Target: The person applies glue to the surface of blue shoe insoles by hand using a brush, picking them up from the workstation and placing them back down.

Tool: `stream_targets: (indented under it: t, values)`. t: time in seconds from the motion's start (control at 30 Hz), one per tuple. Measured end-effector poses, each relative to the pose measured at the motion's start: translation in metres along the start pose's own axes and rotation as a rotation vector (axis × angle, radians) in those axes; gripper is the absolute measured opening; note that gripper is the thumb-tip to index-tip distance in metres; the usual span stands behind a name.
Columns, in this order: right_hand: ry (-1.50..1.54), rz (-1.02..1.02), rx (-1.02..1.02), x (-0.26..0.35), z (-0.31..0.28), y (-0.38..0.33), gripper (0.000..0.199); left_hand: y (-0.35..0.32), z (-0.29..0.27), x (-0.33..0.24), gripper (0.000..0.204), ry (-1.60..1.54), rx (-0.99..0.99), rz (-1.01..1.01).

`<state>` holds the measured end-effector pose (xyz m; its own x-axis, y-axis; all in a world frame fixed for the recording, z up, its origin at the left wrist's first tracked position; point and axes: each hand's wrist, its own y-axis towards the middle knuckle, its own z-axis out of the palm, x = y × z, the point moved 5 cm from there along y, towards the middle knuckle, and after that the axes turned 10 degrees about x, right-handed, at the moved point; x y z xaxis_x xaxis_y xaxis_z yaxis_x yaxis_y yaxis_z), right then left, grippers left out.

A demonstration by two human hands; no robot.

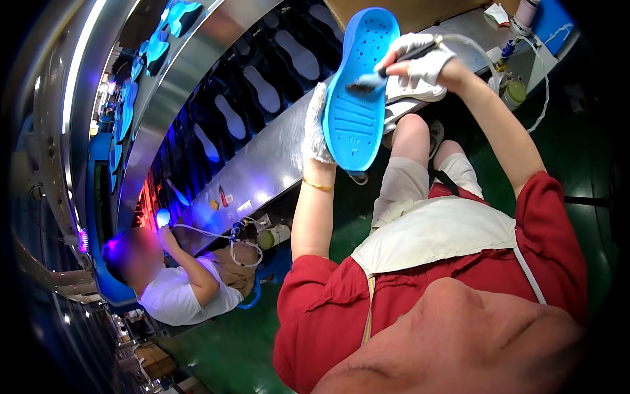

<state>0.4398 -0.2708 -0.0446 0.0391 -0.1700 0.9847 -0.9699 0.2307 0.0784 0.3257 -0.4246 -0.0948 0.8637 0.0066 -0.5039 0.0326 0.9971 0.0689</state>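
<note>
Factory line with a curved steel conveyor (262, 164) carrying dark trays of white insoles. Left hand (316, 128), white-gloved, has its grip clamped on the edge of a blue rubber shoe sole (357, 92), held upright over the lap. Right hand (420, 60) is closed around a small brush (371, 82) touching its tread, so looks like coating's mid-way; next stroke needs even coverage. Yellowish-lidded jar (514, 93) on the counter, far right.

Matt blue rubbery sole (357, 92), white knit cloth gloves (316, 128), glossy metal bench (262, 164).
</note>
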Motion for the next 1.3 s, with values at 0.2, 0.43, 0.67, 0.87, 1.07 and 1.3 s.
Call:
stream_targets:
  t: [0.2,0.43,0.67,0.87,1.07,1.3]
  values:
    - [-0.018,-0.147,-0.303,-0.011,-0.06,0.006,0.012,-0.004,-0.02,0.007,0.064,-0.008,-0.041,-0.006]
    - [-0.663,-0.51,0.077,0.028,0.041,-0.024,0.021,-0.015,-0.023,-0.008,0.06,0.061,-0.075,0.134]
    - [-0.574,-0.612,-0.034,0.048,0.026,-0.018,0.023,-0.011,-0.015,-0.005,0.06,0.07,-0.114,0.183]
    - [-0.626,-0.621,0.213,0.03,0.055,-0.033,0.025,-0.019,-0.004,-0.01,0.061,0.114,-0.134,0.258]
    - [-0.648,-0.717,-0.133,0.062,0.009,-0.014,0.021,-0.026,-0.005,0.002,0.073,0.122,-0.013,0.176]
    - [-0.7,-0.526,0.109,0.053,0.024,-0.022,0.019,-0.033,-0.003,0.0,0.068,0.092,-0.008,0.255]
